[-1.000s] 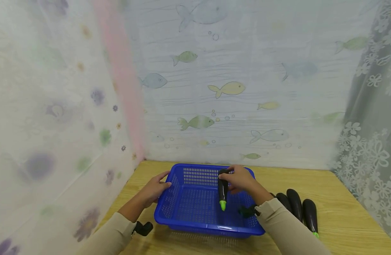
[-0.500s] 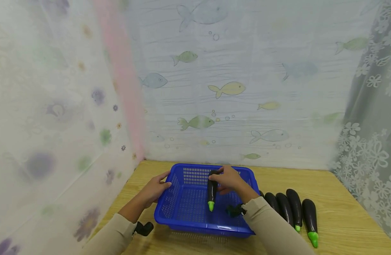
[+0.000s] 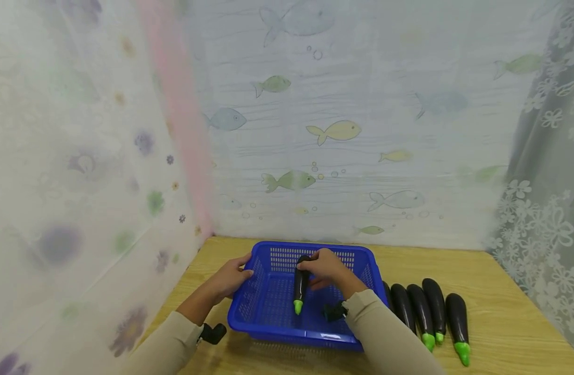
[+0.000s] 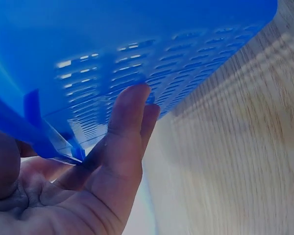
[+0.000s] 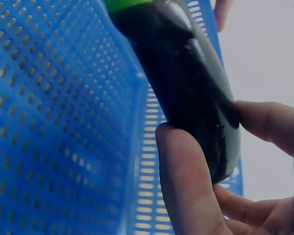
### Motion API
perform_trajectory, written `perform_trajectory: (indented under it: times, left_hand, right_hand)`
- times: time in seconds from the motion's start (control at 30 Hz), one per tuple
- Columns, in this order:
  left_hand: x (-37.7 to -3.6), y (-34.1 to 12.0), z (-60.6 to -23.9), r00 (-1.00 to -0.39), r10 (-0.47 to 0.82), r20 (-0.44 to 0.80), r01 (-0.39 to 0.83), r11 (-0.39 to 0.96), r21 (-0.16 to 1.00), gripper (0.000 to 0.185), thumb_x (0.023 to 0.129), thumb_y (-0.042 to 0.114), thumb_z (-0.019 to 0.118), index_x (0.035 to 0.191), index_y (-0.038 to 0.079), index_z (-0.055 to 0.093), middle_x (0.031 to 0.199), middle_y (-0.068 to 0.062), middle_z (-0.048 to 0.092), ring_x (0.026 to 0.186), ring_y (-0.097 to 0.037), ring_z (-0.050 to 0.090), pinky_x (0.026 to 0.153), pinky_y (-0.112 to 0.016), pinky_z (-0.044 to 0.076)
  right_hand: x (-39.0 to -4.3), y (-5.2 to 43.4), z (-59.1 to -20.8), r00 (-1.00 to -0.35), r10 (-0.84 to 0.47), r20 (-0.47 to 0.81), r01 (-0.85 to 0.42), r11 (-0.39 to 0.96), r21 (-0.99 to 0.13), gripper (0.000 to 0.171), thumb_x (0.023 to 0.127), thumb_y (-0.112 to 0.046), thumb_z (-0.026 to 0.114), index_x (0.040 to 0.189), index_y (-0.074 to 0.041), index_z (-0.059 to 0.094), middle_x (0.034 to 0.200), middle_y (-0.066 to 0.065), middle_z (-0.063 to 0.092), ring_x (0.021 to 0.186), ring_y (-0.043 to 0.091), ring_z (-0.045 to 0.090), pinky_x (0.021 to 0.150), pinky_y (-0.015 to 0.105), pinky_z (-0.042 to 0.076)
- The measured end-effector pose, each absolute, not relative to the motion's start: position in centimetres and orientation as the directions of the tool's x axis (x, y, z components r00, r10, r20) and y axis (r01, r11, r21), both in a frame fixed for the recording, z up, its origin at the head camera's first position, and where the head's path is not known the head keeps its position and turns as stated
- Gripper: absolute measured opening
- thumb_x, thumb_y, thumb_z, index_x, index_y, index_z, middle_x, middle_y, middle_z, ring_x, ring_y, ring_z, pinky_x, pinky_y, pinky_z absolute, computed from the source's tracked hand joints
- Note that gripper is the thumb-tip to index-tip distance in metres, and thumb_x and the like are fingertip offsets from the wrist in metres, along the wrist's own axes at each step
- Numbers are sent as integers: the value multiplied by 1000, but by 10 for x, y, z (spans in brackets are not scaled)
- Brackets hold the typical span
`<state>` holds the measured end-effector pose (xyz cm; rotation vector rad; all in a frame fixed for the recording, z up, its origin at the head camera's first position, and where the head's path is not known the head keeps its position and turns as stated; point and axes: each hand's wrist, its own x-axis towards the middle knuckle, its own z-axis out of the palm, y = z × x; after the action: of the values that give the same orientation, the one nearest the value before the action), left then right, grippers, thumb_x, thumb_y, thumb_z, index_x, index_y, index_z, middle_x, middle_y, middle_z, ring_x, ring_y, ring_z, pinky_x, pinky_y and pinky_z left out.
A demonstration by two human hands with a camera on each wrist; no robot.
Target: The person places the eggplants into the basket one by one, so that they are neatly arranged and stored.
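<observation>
No readable text, label, brand, number or sign in any view. Blue basket [image 3: 268, 307]: plain perforated plastic, no mark visible. Eggplant [image 3: 299, 284] in the right hand [image 3: 325, 267]: bare dark skin, no sticker. Backdrop cloths: printed fish and flowers only, no lettering. Wooden table [image 3: 502, 317]: grain only.
</observation>
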<state>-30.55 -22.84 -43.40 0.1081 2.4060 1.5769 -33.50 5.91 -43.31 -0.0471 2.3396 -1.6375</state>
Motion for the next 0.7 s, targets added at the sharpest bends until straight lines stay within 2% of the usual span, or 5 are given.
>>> perform_trajectory:
  times: [0.1,0.33,0.57,0.7]
  left_hand:
    - [-305,-228,-433,-960,220,-176,-74,407,910,66,109,11,50,167,13,19,140,-33,58,100,-36,74,68,-55,63]
    - [-305,-229,-431,-959,220,-176,-75,405,911,67,109,12,49,167,13,16,146,-35,52,101,-37,74,68,-55,63]
    - [-304,-230,-433,-958,215,-192,-95,393,915,67,110,12,49,168,14,15,149,-34,50,106,-38,73,71,-55,63]
    - [-304,-230,-434,-957,228,-182,-82,387,918,67,110,13,49,168,13,14,150,-35,49,110,-41,71,73,-57,63]
  right_hand:
    - [-335,57,-435,-954,-193,-228,151,348,-925,65,90,-22,80,137,12,51,127,31,60,81,36,76,66,44,65]
    - [-339,45,-444,-949,-208,-235,155,342,-927,42,87,-17,83,112,11,63,105,22,66,78,38,76,66,43,65]
    - [-343,27,-453,-942,-205,-266,190,329,-925,54,85,-13,84,121,13,54,103,27,65,77,38,76,65,43,65]
    - [-344,20,-454,-936,-201,-289,215,323,-922,52,85,-13,85,120,12,56,100,26,65,77,38,76,67,42,65]
